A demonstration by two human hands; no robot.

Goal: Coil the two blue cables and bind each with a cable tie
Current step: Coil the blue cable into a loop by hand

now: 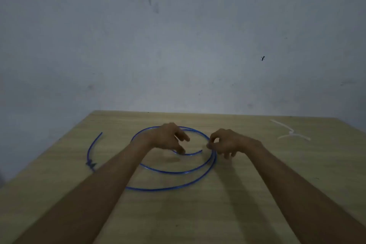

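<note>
The blue cable [170, 172] lies in the middle of the counter [198, 214] as a loose, flat spiral of about two turns, with its inner end free inside the ring. The left hand [168, 136] reaches over the spiral's far-left arc with its fingers spread and fairly straight. Its lowest fingertip touches the inner turn close to the free end, and it seems to press rather than grip. The right hand [225, 142] sits at the spiral's right edge. Its thumb and forefinger are curled into a pinch on the cable where the turns run side by side, and the other fingers hang toward the counter.

The cable looks light, smooth and springy. It holds wide curves and would likely spring open if let go. The turns are probably best gathered at that right-edge pinch, which also looks a sensible spot for a tie.

Well to the left of the spiral, the second cable [92, 145] lies as an open, uncoiled arc. The cable ties [291, 133], pale strips, lie well to the spiral's right.

The left forearm covers the spiral's near-left part, hiding how the turns run there. A dark tangle [90, 164] at the second cable's near end is too blurred to name. The picture is too dim to tell whether the pinch holds one turn or both, or to count the ties.
</note>
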